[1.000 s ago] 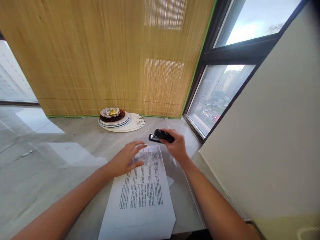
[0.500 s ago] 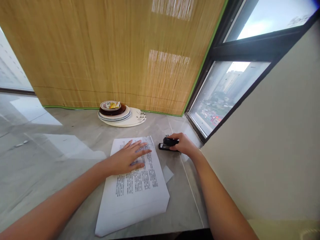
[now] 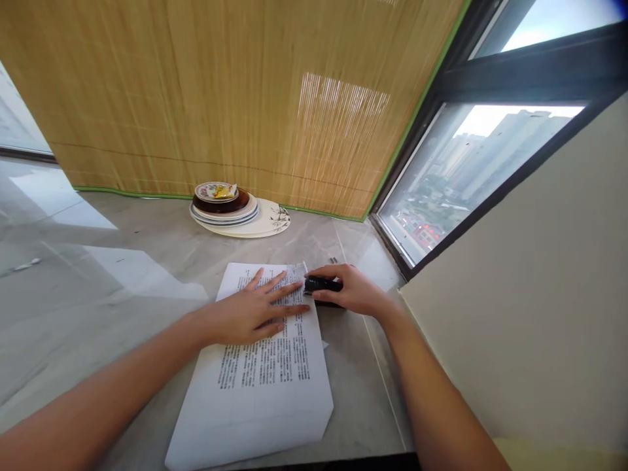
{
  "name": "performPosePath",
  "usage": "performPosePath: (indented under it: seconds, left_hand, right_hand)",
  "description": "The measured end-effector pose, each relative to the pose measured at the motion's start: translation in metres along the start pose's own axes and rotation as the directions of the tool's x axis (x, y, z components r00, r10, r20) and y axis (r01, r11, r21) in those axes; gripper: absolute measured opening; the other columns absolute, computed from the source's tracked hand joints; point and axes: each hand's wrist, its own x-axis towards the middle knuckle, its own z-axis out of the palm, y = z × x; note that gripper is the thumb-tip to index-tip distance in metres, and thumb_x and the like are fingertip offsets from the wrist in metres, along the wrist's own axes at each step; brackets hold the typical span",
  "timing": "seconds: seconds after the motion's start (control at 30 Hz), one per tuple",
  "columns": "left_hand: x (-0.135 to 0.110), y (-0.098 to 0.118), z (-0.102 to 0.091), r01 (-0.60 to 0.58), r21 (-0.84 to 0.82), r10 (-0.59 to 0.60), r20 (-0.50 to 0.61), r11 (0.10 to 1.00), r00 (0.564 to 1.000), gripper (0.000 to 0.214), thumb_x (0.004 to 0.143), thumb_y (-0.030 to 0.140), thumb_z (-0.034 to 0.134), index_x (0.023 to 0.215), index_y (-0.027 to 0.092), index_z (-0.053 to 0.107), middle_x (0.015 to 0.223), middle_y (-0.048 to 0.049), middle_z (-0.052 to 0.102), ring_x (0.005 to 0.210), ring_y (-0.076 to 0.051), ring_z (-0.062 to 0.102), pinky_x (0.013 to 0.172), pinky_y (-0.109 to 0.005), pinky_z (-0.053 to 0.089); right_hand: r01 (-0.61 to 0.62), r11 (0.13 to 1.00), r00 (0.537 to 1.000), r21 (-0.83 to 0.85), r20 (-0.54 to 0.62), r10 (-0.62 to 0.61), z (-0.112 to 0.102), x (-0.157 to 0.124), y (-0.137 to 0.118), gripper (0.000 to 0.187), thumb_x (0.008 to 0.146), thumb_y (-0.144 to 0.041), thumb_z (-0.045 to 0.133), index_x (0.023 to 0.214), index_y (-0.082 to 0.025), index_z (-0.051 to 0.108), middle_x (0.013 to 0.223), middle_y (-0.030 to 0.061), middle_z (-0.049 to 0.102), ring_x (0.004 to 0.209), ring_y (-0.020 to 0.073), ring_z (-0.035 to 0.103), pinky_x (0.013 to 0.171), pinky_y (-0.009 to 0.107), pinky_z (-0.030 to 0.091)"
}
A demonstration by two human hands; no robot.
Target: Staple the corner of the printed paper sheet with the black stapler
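A stack of printed paper lies on the grey marble surface, its text running across the upper part. My left hand rests flat on the print with its fingers spread. Over the sheet's upper right edge sits the front end of a black stapler. My right hand grips the stapler from the right, thumb and fingers round its top arm. Where the stapler's jaws meet the paper is partly hidden, so I cannot tell how deep the edge sits between them.
Behind the paper stands a pile of plates topped by a small yellow packet. A bamboo blind hangs behind it. A window and a pale wall close off the right. Small bits lie beyond the stapler.
The stapler has moved left in my right hand, from beside the paper onto its right edge. The paper has shifted a little, covering most of the small scrap on its right.
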Motion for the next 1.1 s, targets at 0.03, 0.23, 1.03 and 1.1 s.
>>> performPosePath:
  seconds: [0.03, 0.23, 1.03, 1.1]
  left_hand:
    - [0.000, 0.000, 0.001, -0.002, -0.001, 0.002, -0.008, 1.000, 1.000, 0.057, 0.107, 0.041, 0.042, 0.160, 0.052, 0.023, 0.174, 0.0021, 0.004, 0.158, -0.044, 0.008, 0.119, -0.079, 0.008]
    - [0.000, -0.001, 0.001, -0.012, 0.005, 0.012, -0.029, 1.000, 1.000, 0.059, 0.106, 0.041, 0.045, 0.160, 0.052, 0.023, 0.174, 0.0019, 0.005, 0.157, -0.045, 0.011, 0.118, -0.080, 0.012]
    - [-0.001, -0.006, 0.010, 0.004, -0.063, -0.009, -0.076, 0.998, 0.997, 0.052, 0.105, 0.045, 0.047, 0.155, 0.051, 0.037, 0.172, 0.0036, 0.022, 0.158, -0.040, 0.012, 0.122, -0.075, 0.005]
    - [-0.001, -0.007, 0.011, -0.005, -0.076, -0.002, -0.093, 0.997, 0.996, 0.052, 0.104, 0.044, 0.049, 0.155, 0.051, 0.038, 0.171, 0.0036, 0.023, 0.158, -0.040, 0.013, 0.122, -0.075, 0.005]
  right_hand:
    - [0.014, 1.000, 1.000, -0.015, -0.013, -0.014, 0.001, 0.000, -0.003, 0.034, 0.085, -0.027, 0.078, 0.119, -0.028, 0.076, 0.113, 0.0022, 0.076, 0.103, 0.0205, 0.069, 0.093, 0.033, 0.051]
    - [0.064, 0.994, 0.996, -0.091, -0.052, -0.069, 0.007, 0.002, -0.010, 0.030, 0.084, -0.019, 0.079, 0.113, -0.028, 0.078, 0.102, 0.0021, 0.073, 0.097, 0.0190, 0.067, 0.090, 0.033, 0.048]
    - [0.073, 0.969, 0.995, -0.237, -0.049, -0.087, 0.027, 0.004, -0.013, 0.024, 0.089, -0.016, 0.068, 0.108, -0.027, 0.076, 0.099, 0.0036, 0.066, 0.093, 0.0201, 0.062, 0.087, 0.034, 0.045]
    - [0.075, 0.966, 0.995, -0.246, -0.048, -0.089, 0.027, 0.005, -0.013, 0.021, 0.089, -0.016, 0.068, 0.105, -0.026, 0.076, 0.098, 0.0036, 0.066, 0.092, 0.0199, 0.062, 0.086, 0.033, 0.045]
